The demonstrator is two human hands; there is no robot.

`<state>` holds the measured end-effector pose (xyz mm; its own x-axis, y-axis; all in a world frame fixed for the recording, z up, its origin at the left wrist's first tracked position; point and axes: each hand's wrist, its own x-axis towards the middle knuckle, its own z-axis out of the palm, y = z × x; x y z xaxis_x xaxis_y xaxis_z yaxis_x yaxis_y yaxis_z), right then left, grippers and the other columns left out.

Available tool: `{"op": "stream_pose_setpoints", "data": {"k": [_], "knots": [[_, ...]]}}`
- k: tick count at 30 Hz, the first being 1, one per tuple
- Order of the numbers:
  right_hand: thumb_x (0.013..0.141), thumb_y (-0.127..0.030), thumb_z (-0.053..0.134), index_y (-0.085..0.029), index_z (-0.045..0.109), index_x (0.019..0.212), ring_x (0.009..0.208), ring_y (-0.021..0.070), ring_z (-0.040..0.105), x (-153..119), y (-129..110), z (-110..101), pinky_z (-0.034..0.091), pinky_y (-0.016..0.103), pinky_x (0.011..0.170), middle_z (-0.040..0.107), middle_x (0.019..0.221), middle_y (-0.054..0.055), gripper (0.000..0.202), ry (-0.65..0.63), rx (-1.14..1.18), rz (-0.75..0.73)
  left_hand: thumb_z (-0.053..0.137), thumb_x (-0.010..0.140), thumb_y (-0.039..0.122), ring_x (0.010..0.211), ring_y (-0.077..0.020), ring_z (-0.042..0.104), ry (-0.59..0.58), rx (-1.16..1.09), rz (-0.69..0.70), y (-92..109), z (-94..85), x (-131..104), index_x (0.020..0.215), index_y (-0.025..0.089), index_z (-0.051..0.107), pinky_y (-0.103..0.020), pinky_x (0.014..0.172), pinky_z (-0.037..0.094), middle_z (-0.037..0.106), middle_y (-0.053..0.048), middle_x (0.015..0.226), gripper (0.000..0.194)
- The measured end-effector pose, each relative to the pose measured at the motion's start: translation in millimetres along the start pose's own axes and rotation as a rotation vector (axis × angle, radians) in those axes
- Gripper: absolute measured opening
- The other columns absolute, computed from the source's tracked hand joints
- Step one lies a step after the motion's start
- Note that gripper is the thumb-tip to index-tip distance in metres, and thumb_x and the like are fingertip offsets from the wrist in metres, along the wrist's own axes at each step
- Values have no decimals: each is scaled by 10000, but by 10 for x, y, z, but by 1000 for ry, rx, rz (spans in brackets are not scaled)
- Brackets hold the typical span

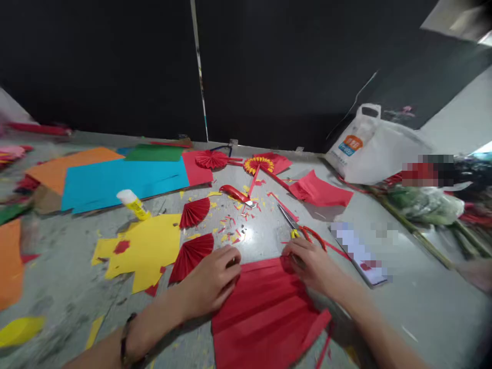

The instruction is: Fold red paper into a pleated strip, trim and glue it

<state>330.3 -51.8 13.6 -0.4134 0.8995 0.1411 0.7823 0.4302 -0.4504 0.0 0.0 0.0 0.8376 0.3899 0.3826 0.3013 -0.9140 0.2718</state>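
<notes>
A large red paper (265,312) with crosswise creases lies on the table before me. My left hand (215,274) has its curled fingers at the paper's far left corner. At the far right corner, my right hand (307,259) holds the paper's edge with bent fingers. Just beyond that hand rest scissors (292,223) with red and yellow handles, blades apart and pointing away. Two pleated red fans, one (195,212) behind the other (192,256), lie left of my left hand. The fingertips of both hands are partly hidden.
Left lie yellow paper (154,248), a glue stick (134,204) and blue paper (126,179). A red cutter (235,193), paper scraps and a red-yellow rosette (258,165) are ahead. A phone (359,253), plant stems (415,230) and a white bag (369,148) stand or lie right.
</notes>
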Motion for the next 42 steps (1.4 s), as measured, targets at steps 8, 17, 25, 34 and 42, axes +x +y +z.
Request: {"op": "stream_pose_setpoints", "data": {"k": [8,17,25,34,42], "knots": [[1053,-117,648,-228,763,1064,1044,243,724,43,-157,125,596,380,942,763,1140,85,160,-17,42,-120,600,948,-29,1130,-269,643,-36,100,91,-22,6,-35,1035,163,702,-416,1013,539,728,-102,1216,235],[1017,-23,630,-215,775,1026,1019,208,735,68,-266,204,607,335,943,764,1096,75,241,24,85,-178,603,1086,111,1312,-258,649,-57,295,242,279,21,-11,1353,85,730,-411,1135,478,748,-112,1428,296],[1060,-32,549,-212,753,1095,1028,215,717,54,-252,179,605,348,941,760,1108,79,275,30,72,-227,513,1053,90,1398,-283,643,-40,425,167,604,237,-110,1278,36,793,-409,1250,360,742,-164,1463,364],[1096,-61,484,-205,724,1068,1023,242,701,32,-302,182,612,407,953,746,1094,92,282,27,35,-192,750,935,457,1645,-509,293,-79,436,5,911,460,-238,1614,50,490,-641,1333,41,534,-310,1626,833],[1097,-85,518,-212,722,1071,1051,255,705,26,-262,184,606,440,988,747,1109,83,241,37,9,-138,713,910,360,1669,-514,248,-139,412,26,883,502,-256,1567,92,528,-705,1306,-50,504,-327,1641,733]]}}
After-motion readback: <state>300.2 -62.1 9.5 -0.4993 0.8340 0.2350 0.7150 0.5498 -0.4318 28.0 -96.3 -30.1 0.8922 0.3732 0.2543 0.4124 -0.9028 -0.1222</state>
